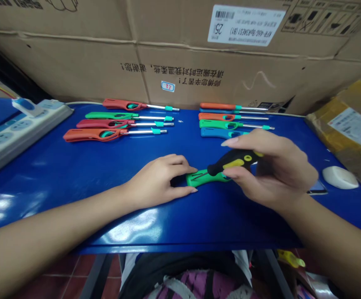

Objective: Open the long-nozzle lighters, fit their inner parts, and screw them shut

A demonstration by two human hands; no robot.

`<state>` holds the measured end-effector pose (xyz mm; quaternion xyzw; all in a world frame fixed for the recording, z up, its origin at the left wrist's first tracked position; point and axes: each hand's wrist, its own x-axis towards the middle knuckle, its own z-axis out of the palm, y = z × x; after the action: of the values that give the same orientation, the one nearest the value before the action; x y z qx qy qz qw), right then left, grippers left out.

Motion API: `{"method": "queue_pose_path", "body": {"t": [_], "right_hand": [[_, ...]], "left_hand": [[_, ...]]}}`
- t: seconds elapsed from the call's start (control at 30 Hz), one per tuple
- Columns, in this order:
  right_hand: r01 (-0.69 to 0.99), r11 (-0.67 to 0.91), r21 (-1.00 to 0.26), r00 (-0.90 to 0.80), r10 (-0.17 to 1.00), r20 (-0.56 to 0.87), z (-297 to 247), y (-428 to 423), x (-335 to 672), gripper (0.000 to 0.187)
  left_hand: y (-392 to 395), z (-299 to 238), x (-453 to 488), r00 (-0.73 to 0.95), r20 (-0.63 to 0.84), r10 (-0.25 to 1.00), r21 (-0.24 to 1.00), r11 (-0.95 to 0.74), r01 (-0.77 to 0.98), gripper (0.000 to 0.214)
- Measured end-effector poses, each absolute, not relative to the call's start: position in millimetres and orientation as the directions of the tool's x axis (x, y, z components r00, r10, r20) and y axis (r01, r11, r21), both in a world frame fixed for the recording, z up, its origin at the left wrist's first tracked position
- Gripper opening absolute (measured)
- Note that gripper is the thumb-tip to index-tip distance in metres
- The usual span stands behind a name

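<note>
The green lighter [203,177] lies flat on the blue table [74,187], in the middle of the near half, its long axis running left to right. The left hand [158,180] closes on the lighter's left end — fingertips curled over the top, thumb against the near side, pinning it to the surface. Directly over the lighter, the right hand [270,170] is clenched around a black-and-yellow screwdriver [234,160], thumb below the handle and fingers wrapped over it. The tool slants down to the left, and its front end meets the lighter's upper face. The tip itself is too small to make out.

Just right of the lighter, past the right wrist, sits a white oval object [339,177]. Beyond that is a yellow-brown wrapped parcel [348,124].

Behind the lighter and to its left, four long-nosed lighters [111,124] lie in a row, red and green, their metal tubes pointing right. Behind it and slightly right lies a second row of lighters [230,118] — orange, green and blue — partly hidden by the right hand.

Far to the lighter's left, a white power strip [15,128] rests at the table's edge. Cardboard boxes [199,54] form a wall behind everything.
</note>
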<state>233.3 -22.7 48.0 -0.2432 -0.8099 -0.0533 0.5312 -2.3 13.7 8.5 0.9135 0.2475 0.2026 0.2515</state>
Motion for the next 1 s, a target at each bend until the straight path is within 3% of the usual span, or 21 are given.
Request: {"method": "queue_pose_path", "body": {"t": [0.07, 0.2, 0.27, 0.43, 0.5, 0.63, 0.7, 0.87, 1.0], "right_hand": [[0.494, 0.853, -0.171, -0.315, 0.358, 0.879, 47, -23, 234, 0.040], [0.484, 0.805, -0.344, -0.326, 0.530, 0.783, 46, -26, 234, 0.042], [0.445, 0.825, -0.349, -0.333, 0.514, 0.790, 47, -26, 234, 0.040], [0.481, 0.863, -0.152, -0.330, 0.339, 0.881, 49, -25, 233, 0.038], [0.495, 0.849, -0.185, -0.320, 0.376, 0.870, 47, -27, 233, 0.040], [0.433, 0.822, -0.370, -0.312, 0.522, 0.794, 44, -30, 234, 0.046], [0.427, 0.834, -0.349, -0.325, 0.503, 0.801, 46, -29, 233, 0.044], [0.519, 0.841, -0.152, -0.351, 0.372, 0.859, 53, -29, 231, 0.035], [0.475, 0.827, -0.300, -0.370, 0.497, 0.785, 56, -35, 231, 0.045]], "left_hand": [[14, 8, -3, 0.796, 0.254, 0.550, 0.559, -0.755, 0.343, 0.031], [14, 6, -3, 0.789, 0.264, 0.555, 0.558, -0.755, 0.345, 0.034], [14, 6, -3, 0.789, 0.267, 0.553, 0.555, -0.758, 0.343, 0.035], [14, 6, -3, 0.790, 0.262, 0.554, 0.564, -0.752, 0.341, 0.030], [14, 6, -3, 0.790, 0.262, 0.555, 0.563, -0.752, 0.342, 0.030], [15, 7, -3, 0.791, 0.262, 0.553, 0.555, -0.757, 0.345, 0.032], [14, 7, -3, 0.793, 0.257, 0.552, 0.562, -0.753, 0.342, 0.030], [14, 8, -2, 0.792, 0.257, 0.554, 0.569, -0.749, 0.340, 0.026], [15, 7, -2, 0.791, 0.263, 0.552, 0.561, -0.755, 0.340, 0.028]]}}
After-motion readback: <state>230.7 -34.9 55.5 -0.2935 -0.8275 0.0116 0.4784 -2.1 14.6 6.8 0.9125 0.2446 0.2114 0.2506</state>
